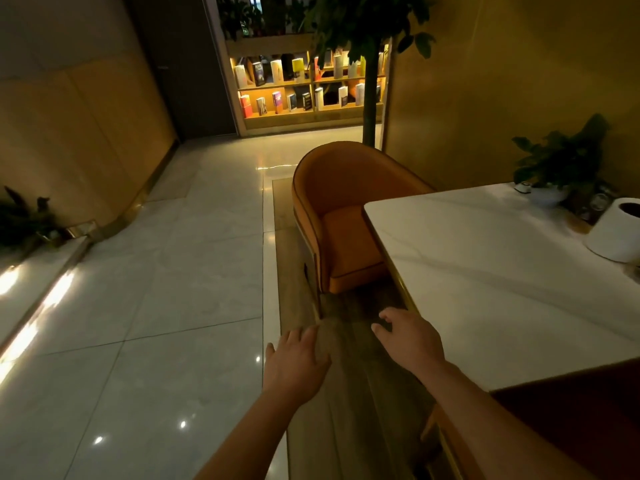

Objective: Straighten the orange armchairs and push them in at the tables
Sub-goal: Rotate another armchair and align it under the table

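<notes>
Head view: orange armchair [341, 216] at 12 o'clock from the hands, seat tucked partly under the far corner of the white marble surface [502, 271], curved back toward the corridor, standing on the wooden floor strip [349, 393]. Left hand [294, 365] at 6 o'clock, palm down, fingers spread, grip empty and loose, apart from the chair. Right hand [407, 336] just beside the surface edge at 5 o'clock, fingers curled slightly, grip unclosed, holding nothing. Paper roll [616, 232] at 3 o'clock on the surface, potted plant [557, 161] beyond it at 2 o'clock. Lit bookshelf [308, 86] far off at 12 o'clock, tree trunk [370, 88] in front of it
</notes>
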{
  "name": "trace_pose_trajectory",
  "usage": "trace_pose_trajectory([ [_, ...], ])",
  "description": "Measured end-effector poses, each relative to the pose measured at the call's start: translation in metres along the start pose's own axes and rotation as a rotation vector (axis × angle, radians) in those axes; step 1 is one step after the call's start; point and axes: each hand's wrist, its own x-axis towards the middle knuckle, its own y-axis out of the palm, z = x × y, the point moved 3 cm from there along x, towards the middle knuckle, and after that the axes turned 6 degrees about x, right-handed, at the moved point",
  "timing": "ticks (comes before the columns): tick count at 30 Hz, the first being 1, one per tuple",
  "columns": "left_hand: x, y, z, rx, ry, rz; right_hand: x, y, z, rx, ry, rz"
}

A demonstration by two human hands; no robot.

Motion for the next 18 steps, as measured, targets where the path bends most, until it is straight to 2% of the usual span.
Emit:
trace_pose_trajectory([
  [7,0.120,-0.032,0.050,-0.026,-0.019,-0.010,0.119,0.014,0.041,0.007,-0.019,-0.001],
  [12,0.211,-0.052,0.082,-0.024,0.051,-0.032,0.196,0.029,0.058,-0.048,0.058,0.008],
  [18,0.321,-0.087,0.141,-0.034,0.193,-0.031,0.280,0.061,0.103,-0.038,0.158,-0.094],
])
